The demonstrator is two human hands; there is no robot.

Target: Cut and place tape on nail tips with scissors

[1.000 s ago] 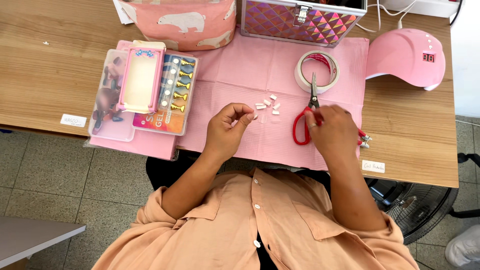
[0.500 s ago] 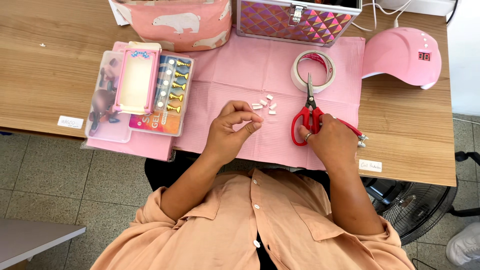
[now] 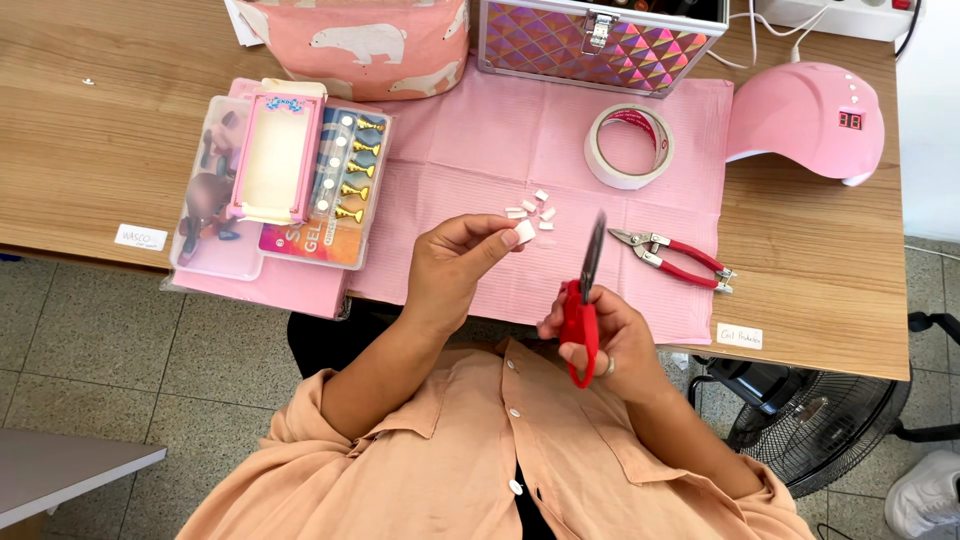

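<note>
In the head view, the right hand (image 3: 608,345) is closed through the red loop handles of a pair of scissors (image 3: 583,305), gripping them. The scissors have dark, slightly blurred blades and bright red handles; their long axis runs almost straight away from the person, handles near the chest, tips pointing toward the far side of the desk with a slight lean to the right. They are held above the near edge of the pink mat (image 3: 520,140).

The left hand (image 3: 455,265) pinches a small white piece of tape (image 3: 524,232) between thumb and fingertips. Just beyond it a few more small white pieces (image 3: 530,208) lie on the mat. Red-handled nippers (image 3: 672,258) lie to the right, and a tape roll (image 3: 628,146) sits farther back.
</note>
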